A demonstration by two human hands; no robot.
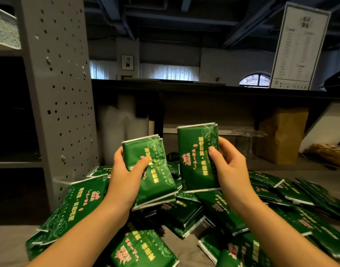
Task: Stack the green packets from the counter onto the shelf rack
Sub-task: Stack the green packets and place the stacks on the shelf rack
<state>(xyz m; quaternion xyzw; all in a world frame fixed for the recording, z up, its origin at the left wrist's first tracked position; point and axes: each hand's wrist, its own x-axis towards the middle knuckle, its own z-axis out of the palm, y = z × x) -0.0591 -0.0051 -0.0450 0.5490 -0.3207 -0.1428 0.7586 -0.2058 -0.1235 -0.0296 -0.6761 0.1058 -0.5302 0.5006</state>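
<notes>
My left hand [124, 174] grips a small stack of green packets [151, 170], tilted and raised above the counter. Beside it, my right hand [229, 166] holds another green packet [196, 155] upright, thumb on its printed front. Both are lifted over a loose pile of several green packets [184, 214] spread across the grey counter [7, 245]. The grey perforated shelf rack [59, 89] stands to the left, its dark shelf openings in shadow.
A dark bar ledge [204, 89] runs across the back with a white menu sign [298, 47] on it. A brown paper bag [281, 135], clear plastic cups [246, 139] and stacked white cups [119, 130] sit behind the pile.
</notes>
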